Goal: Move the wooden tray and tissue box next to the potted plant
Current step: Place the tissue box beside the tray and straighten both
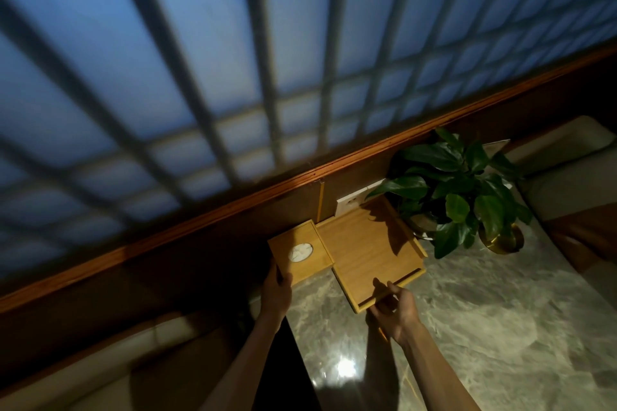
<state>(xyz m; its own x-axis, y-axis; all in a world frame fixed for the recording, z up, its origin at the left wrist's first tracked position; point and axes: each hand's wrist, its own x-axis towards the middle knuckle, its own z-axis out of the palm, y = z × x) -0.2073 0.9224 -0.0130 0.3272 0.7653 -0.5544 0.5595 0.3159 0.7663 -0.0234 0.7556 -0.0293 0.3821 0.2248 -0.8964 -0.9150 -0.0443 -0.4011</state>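
Observation:
A flat wooden tray (367, 243) with low rims lies on the marble table, its far right side under the leaves of the potted plant (457, 190). A wooden tissue box (300, 252) with a round opening showing white tissue sits against the tray's left side, by the wall. My left hand (275, 294) grips the box's near left corner. My right hand (395, 309) pinches the tray's near rim between thumb and fingers.
The marble table (467, 327) stretches to the right and toward me, with a bright light reflection near its front. A white wall socket (350, 203) sits behind the tray. Cushioned seats flank the table on the left (100, 360) and right (574, 197). A latticed window fills the wall above.

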